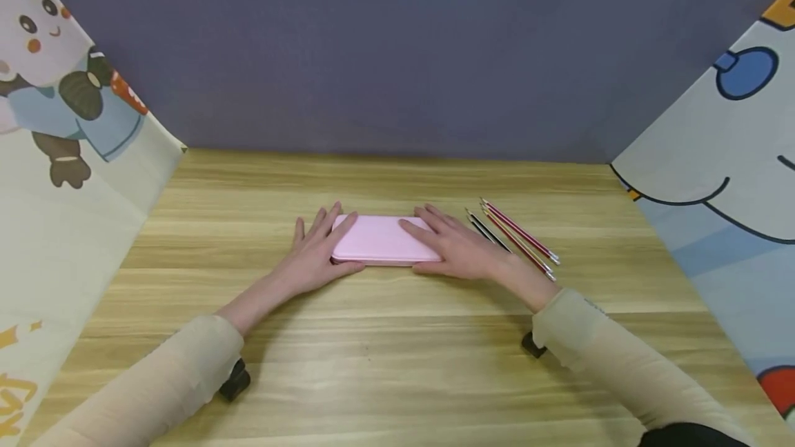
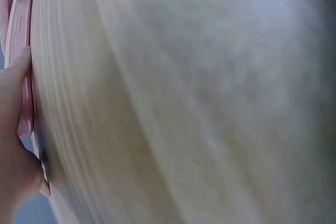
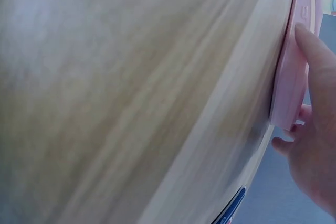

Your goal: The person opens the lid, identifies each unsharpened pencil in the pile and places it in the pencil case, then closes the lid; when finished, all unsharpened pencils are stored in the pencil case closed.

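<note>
A flat pink pencil case (image 1: 381,240) with rounded corners lies closed on the wooden table. My left hand (image 1: 310,261) holds its left end, thumb along the front edge and index finger over the top, the other fingers spread past the side. At the right end my right hand (image 1: 462,250) grips the case in the same way, thumb in front and fingers over the top towards the back. Both wrist views show a thumb against the front side of the pencil case (image 3: 289,77). Right of it lie several pencils (image 1: 522,233), red and dark, partly behind the right hand and forearm.
The wood-grain table (image 1: 373,350) runs back to a dark grey-blue wall (image 1: 397,54). Printed cartoon panels stand along the left (image 1: 68,226) and right (image 1: 695,150) sides. Dark devices show under both sleeves near the wrists.
</note>
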The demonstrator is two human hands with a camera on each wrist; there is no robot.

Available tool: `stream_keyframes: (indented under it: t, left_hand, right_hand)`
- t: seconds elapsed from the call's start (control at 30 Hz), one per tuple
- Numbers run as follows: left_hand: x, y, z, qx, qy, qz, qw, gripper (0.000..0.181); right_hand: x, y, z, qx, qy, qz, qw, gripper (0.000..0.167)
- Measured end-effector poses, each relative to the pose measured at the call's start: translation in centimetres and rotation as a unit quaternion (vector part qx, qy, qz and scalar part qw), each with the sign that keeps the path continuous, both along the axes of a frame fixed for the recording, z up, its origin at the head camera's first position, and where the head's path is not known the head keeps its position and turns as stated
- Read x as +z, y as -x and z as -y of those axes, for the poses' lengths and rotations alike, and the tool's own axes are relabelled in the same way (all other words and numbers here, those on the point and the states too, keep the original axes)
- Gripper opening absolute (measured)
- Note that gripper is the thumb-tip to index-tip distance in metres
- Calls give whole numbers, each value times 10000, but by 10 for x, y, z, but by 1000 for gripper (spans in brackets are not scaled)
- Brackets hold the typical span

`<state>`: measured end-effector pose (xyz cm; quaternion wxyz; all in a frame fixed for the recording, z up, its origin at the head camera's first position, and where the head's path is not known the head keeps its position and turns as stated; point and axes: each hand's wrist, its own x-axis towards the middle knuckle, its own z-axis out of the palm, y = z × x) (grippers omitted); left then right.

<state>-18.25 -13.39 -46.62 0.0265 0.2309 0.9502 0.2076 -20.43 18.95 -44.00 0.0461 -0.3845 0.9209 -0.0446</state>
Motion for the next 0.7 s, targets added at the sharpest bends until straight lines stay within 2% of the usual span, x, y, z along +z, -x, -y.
stream_keyframes:
  t: [0.23, 0.43, 0.7]
  left_hand:
    - [1, 1, -1, 39, 14, 42, 10000, 97]
    - [1, 0, -2, 26, 63, 95, 9999, 97]
    - [4, -1, -2, 21, 70, 110, 9999, 97]
  right_hand:
    - [-1, 0, 0, 8, 85, -112, 9999, 83]
    - [-1, -2, 0, -28, 105, -46, 9999, 84]
    - [1, -4, -7, -46, 179, -23, 9998, 77]
